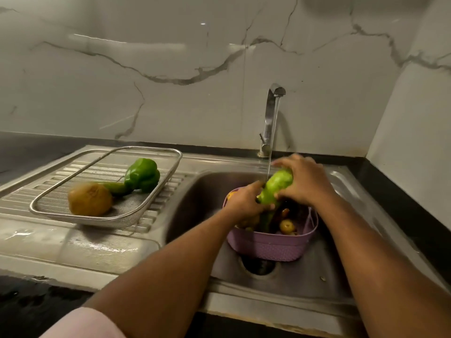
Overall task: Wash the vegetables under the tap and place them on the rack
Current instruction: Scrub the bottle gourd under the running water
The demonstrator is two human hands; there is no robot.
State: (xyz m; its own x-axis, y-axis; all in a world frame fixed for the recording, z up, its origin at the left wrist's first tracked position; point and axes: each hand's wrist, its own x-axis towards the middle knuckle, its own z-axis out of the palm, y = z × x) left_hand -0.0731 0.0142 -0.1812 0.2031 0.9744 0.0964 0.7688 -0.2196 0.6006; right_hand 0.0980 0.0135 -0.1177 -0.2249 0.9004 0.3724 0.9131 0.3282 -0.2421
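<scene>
Against a marble-veined wall, over the steel sink (317,272), both hands grip a green vegetable (277,187) under the tap (272,118), its long axis tilted up-right, left hand (245,203) low and nearer the rack (156,193), right hand (303,180) high.

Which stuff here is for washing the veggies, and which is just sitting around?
For the washing:
- tap, running
- light green vegetable, gripped by left hand and right hand
- purple basket with more vegetables
- metal rack holding a green pepper and brown vegetable
- sink

Just there:
- marble wall
- black counter
</scene>
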